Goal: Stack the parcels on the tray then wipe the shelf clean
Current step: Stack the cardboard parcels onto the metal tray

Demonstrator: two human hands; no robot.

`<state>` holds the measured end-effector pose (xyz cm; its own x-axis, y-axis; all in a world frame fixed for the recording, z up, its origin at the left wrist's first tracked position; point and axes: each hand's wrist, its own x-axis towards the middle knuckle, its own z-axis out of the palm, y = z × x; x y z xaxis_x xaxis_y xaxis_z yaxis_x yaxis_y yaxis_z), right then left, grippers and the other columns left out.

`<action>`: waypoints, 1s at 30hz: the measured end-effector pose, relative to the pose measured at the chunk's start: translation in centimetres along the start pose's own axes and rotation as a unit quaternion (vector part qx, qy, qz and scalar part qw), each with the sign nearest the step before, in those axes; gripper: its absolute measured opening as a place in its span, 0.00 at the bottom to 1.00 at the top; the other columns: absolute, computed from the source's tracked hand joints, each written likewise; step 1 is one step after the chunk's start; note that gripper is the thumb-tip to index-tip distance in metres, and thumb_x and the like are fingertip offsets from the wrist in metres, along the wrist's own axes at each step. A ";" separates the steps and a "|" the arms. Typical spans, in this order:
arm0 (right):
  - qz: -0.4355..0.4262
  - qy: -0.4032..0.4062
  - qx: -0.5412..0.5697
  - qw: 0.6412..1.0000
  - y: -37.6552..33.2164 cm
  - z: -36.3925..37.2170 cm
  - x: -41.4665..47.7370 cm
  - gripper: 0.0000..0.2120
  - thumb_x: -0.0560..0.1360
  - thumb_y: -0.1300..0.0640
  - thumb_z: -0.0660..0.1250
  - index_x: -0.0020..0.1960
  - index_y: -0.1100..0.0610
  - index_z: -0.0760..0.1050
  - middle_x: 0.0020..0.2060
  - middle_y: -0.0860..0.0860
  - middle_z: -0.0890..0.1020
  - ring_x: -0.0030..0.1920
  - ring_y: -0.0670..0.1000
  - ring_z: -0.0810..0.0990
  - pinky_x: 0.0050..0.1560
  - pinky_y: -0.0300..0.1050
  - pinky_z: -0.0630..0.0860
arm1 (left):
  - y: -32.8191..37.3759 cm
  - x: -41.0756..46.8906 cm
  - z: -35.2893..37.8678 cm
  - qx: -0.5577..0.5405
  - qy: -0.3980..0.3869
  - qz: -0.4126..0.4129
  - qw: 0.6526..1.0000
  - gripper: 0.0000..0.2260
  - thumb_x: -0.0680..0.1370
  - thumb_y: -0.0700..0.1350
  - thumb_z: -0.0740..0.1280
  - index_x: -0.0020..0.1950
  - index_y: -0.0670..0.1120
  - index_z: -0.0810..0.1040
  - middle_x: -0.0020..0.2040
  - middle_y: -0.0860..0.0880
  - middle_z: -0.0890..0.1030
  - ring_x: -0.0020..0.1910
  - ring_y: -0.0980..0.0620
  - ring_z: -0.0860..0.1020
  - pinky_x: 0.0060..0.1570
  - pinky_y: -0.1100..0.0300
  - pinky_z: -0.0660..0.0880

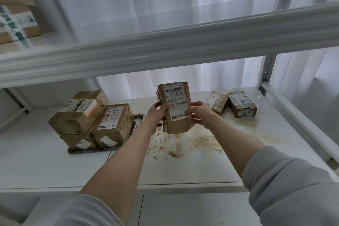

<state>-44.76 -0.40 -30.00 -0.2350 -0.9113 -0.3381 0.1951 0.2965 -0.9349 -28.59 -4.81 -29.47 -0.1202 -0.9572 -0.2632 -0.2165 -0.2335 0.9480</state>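
I hold a brown parcel (176, 104) with white labels upright above the middle of the white shelf (55, 167). My left hand (156, 113) grips its left edge and my right hand (200, 113) grips its right edge. At the left, a metal tray (138, 118) carries three stacked brown parcels (95, 121), one lying across the top. Two more parcels (231, 103) lie at the back right of the shelf. Brown smeared stains (198, 143) cover the shelf under and to the right of the held parcel.
An upper shelf beam (165, 46) crosses just above my hands. A taped carton (16, 13) sits on the upper level at the left. A metal upright (266, 77) stands at the right, with white curtain behind.
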 end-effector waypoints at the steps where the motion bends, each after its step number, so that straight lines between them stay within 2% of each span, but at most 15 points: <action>1: -0.004 -0.005 -0.001 1.000 0.0 0.0 0.0 0.16 0.71 0.69 0.70 0.55 0.58 0.72 0.47 0.54 0.82 0.41 0.51 0.80 0.38 0.41 0.79 | 0.1 0.0 0.1 -0.009 0.005 -0.001 1.000 0.17 0.78 0.50 0.64 0.66 0.50 0.71 0.46 0.51 0.79 0.43 0.51 0.76 0.47 0.55 0.71; 4: -0.011 -0.021 0.003 1.000 0.2 -0.4 0.2 0.09 0.74 0.63 0.71 0.52 0.57 0.75 0.46 0.54 0.83 0.42 0.52 0.80 0.42 0.42 0.79 | 0.3 0.0 0.3 -0.047 0.017 -0.007 0.999 0.13 0.80 0.46 0.59 0.62 0.46 0.74 0.47 0.48 0.80 0.40 0.51 0.77 0.42 0.56 0.76; 6: -0.012 -0.022 0.005 1.000 0.2 -0.6 0.2 0.05 0.75 0.63 0.70 0.50 0.57 0.77 0.44 0.54 0.82 0.39 0.51 0.79 0.41 0.42 0.79 | 0.2 0.0 0.4 -0.034 0.032 -0.001 0.999 0.13 0.81 0.45 0.58 0.63 0.44 0.74 0.52 0.45 0.80 0.42 0.49 0.78 0.38 0.57 0.76; 7: -0.012 -0.022 0.003 1.000 0.2 -0.7 0.1 0.05 0.75 0.63 0.70 0.50 0.57 0.78 0.43 0.54 0.82 0.37 0.50 0.78 0.39 0.41 0.78 | 0.1 0.1 0.4 -0.019 0.047 0.006 0.999 0.13 0.81 0.44 0.58 0.64 0.44 0.73 0.55 0.45 0.80 0.46 0.47 0.79 0.40 0.56 0.78; 10: -0.015 -0.022 0.009 1.000 0.1 -0.7 -0.1 0.09 0.74 0.66 0.70 0.53 0.59 0.80 0.40 0.54 0.81 0.32 0.48 0.76 0.35 0.39 0.78 | -0.2 0.3 0.5 0.027 0.077 0.040 0.996 0.17 0.81 0.41 0.58 0.70 0.47 0.67 0.62 0.45 0.77 0.57 0.44 0.77 0.54 0.48 0.78; 13: -0.021 -0.020 0.015 0.999 -0.2 -0.3 -0.5 0.11 0.74 0.67 0.70 0.55 0.59 0.80 0.39 0.53 0.81 0.31 0.47 0.75 0.37 0.40 0.77 | -0.2 0.1 0.6 0.016 0.071 0.070 0.995 0.21 0.79 0.38 0.62 0.71 0.47 0.64 0.64 0.47 0.75 0.60 0.46 0.75 0.57 0.52 0.76; 15: -0.020 -0.024 0.010 0.999 -0.1 -0.1 -0.5 0.12 0.74 0.67 0.69 0.56 0.60 0.81 0.38 0.54 0.80 0.31 0.47 0.74 0.35 0.39 0.75 | -0.1 0.0 0.8 0.012 0.060 0.064 0.996 0.28 0.75 0.46 0.71 0.70 0.45 0.63 0.64 0.46 0.74 0.58 0.48 0.75 0.55 0.54 0.75; 18: -0.033 -0.029 -0.034 0.998 -0.1 0.6 -0.7 0.13 0.75 0.66 0.67 0.58 0.58 0.81 0.34 0.53 0.78 0.28 0.47 0.71 0.30 0.38 0.69 | -0.2 0.2 1.0 0.096 0.078 0.024 0.992 0.45 0.64 0.58 0.77 0.72 0.44 0.58 0.68 0.43 0.67 0.66 0.44 0.69 0.64 0.49 0.71; 21: -0.072 -0.031 -0.089 0.993 -0.5 1.5 -1.3 0.13 0.76 0.65 0.65 0.58 0.57 0.81 0.30 0.49 0.76 0.21 0.41 0.71 0.22 0.33 0.66 | -0.5 0.1 1.2 0.126 0.081 0.004 0.989 0.55 0.64 0.60 0.77 0.77 0.48 0.44 0.73 0.40 0.56 0.71 0.40 0.62 0.68 0.47 0.66; 23: -0.085 -0.036 -0.103 0.990 -0.8 1.9 -1.6 0.16 0.76 0.68 0.63 0.60 0.58 0.80 0.30 0.48 0.75 0.19 0.39 0.69 0.19 0.31 0.63 | -0.7 0.3 1.2 0.128 0.089 0.001 0.988 0.58 0.63 0.60 0.77 0.77 0.52 0.38 0.73 0.39 0.53 0.73 0.39 0.59 0.70 0.44 0.64; 25: -0.089 -0.041 -0.131 0.987 -0.9 2.1 -1.8 0.19 0.75 0.71 0.60 0.60 0.58 0.80 0.32 0.47 0.75 0.23 0.41 0.69 0.19 0.30 0.63 | -0.8 0.7 0.8 0.137 0.094 -0.003 0.986 0.60 0.62 0.60 0.78 0.77 0.54 0.37 0.73 0.40 0.52 0.73 0.38 0.58 0.70 0.41 0.63; 27: -0.094 -0.049 -0.148 0.983 -0.8 2.3 -1.8 0.20 0.74 0.71 0.59 0.59 0.57 0.81 0.36 0.46 0.76 0.30 0.43 0.71 0.22 0.30 0.66 | -1.0 1.0 0.4 0.148 0.092 -0.008 0.985 0.59 0.62 0.58 0.78 0.77 0.55 0.37 0.72 0.41 0.53 0.72 0.39 0.58 0.69 0.40 0.64; 28: -0.101 -0.046 -0.151 0.982 -0.6 2.4 -1.7 0.19 0.73 0.70 0.60 0.56 0.56 0.82 0.38 0.47 0.79 0.34 0.45 0.73 0.26 0.31 0.71 | -1.1 1.1 0.2 0.150 0.093 -0.007 0.984 0.58 0.63 0.57 0.77 0.77 0.56 0.37 0.72 0.42 0.53 0.71 0.39 0.59 0.68 0.40 0.64; 30: -0.119 -0.014 -0.158 0.980 -0.3 2.7 -1.1 0.16 0.73 0.66 0.61 0.48 0.50 0.84 0.46 0.50 0.84 0.43 0.50 0.80 0.44 0.41 0.81 | -1.1 1.1 -0.1 0.152 0.090 -0.004 0.984 0.54 0.65 0.55 0.76 0.77 0.56 0.39 0.72 0.42 0.54 0.70 0.39 0.61 0.68 0.42 0.66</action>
<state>-41.97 -0.22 -29.08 -0.2106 -0.9717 -0.1067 -0.1687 0.1436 -0.9752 -28.40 -5.64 -30.83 0.0510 -0.9766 -0.2091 -0.4991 -0.2063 0.8416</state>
